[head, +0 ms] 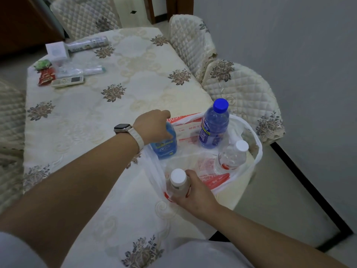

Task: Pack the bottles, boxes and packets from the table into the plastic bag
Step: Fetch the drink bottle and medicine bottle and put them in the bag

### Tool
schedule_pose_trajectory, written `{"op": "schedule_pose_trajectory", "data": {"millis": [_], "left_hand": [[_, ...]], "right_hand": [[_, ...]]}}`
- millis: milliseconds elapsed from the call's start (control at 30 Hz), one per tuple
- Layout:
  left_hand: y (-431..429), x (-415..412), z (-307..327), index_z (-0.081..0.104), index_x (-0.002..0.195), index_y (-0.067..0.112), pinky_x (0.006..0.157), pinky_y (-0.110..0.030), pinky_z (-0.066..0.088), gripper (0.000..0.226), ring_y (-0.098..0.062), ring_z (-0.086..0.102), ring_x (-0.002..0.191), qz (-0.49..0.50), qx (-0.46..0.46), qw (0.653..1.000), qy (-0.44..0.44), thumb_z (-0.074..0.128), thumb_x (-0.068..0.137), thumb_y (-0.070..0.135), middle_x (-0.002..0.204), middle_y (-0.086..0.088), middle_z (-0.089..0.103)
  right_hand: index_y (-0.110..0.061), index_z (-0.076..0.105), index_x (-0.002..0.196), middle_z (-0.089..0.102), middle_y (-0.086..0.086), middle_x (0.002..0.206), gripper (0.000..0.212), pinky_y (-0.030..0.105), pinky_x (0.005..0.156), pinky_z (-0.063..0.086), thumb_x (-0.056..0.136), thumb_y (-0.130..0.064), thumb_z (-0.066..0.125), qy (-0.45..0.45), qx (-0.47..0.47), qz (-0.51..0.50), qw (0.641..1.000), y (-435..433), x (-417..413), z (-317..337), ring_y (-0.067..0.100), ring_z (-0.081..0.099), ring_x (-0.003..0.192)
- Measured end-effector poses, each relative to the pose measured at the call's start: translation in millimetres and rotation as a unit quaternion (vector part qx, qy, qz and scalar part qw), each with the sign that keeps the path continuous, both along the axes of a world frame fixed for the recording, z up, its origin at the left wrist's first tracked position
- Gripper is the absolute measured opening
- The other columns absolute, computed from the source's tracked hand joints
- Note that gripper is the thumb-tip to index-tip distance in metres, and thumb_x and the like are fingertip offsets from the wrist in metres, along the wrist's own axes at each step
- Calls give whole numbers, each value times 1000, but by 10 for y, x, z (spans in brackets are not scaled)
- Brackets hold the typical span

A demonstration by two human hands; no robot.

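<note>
Left hand (154, 126) closed over the blue bottle (166, 144), right hand (193, 190) wrapped round the white-capped bottle (177, 183), both standing in the open plastic bag (257, 151); bottles rigid, probably heavy, bag floppy, so grip bodies.

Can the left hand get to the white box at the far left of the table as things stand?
Probably not yet: the left hand is closed on the light blue bottle at the plastic bag. The white box lies far across bare tablecloth.
</note>
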State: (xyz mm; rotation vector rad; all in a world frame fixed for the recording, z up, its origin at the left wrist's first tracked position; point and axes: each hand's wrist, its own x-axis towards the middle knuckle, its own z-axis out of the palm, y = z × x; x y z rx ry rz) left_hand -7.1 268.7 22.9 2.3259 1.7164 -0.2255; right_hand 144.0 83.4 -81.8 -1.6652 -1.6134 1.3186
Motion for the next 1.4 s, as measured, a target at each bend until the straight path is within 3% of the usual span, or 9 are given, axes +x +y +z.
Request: {"op": "schedule_pose_trajectory", "data": {"millis": [167,300,500,700,833,933,1033,1267,1400], "left_hand": [[12,4,39,62,108,15,70,-32,48,31,-25,58,87,34,27,996,-82,70,84,31,100,-7,67],[-38,54,22,62,104,12,65,-30,41,24,-26,56,81,36,58,992,-108,68,87,28,92,-7,66],[-10,133,25,67,103,8,68,-35,41,24,-31,59,86,-35,80,996,8,57,96,29,96,-13,65],[-3,-22,89,69,101,9,69,-33,43,23,-28,59,85,-19,71,996,59,57,95,28,95,-11,63],[-116,-112,37,67,115,12,70,-29,40,26,-28,60,91,41,67,997,-5,58,93,24,105,-10,63],[-251,-171,14,53,135,16,77,-31,42,44,-29,59,103,94,47,992,-71,60,92,24,121,-9,59],[-482,-204,20,46,141,16,88,-37,46,55,-29,56,113,122,77,982,-119,64,89,21,135,-8,51],[-1201,-306,-45,51,139,15,94,-41,48,57,-31,54,122,161,142,973,-85,67,87,31,143,-9,50],[-1570,-361,-99,57,133,13,95,-40,49,51,-32,57,120,158,152,973,-69,69,85,30,138,-11,55]], "right_hand": [[-44,38,114,60,-17,110,59,37,82,55,72,-53,77,-6,-11,4,1000,69,47,-17,3,60,96],[-41,38,115,59,-16,110,59,38,82,55,71,-53,77,1,-7,14,1000,92,73,-21,4,60,97],[-43,39,117,56,-16,113,64,38,83,55,67,-55,78,0,-15,27,1000,125,121,-74,5,59,99],[-34,42,113,53,-9,116,63,39,82,52,66,-45,81,-25,12,92,995,123,126,-113,11,55,100],[-33,40,114,50,-8,117,64,40,84,52,65,-41,82,-23,16,124,992,148,148,-138,13,54,101],[-32,38,124,48,-6,126,72,39,91,49,67,-41,81,-23,17,161,987,172,194,-119,14,52,109],[-27,33,136,42,-4,136,80,33,99,44,72,-39,80,-26,23,204,978,204,259,-60,15,47,119],[-27,38,136,45,-8,135,68,21,96,38,80,-47,72,-21,130,239,962,333,322,132,8,47,119],[-18,47,135,51,-1,135,63,27,102,39,84,-48,67,-55,246,267,930,368,326,313,16,47,122]]}}
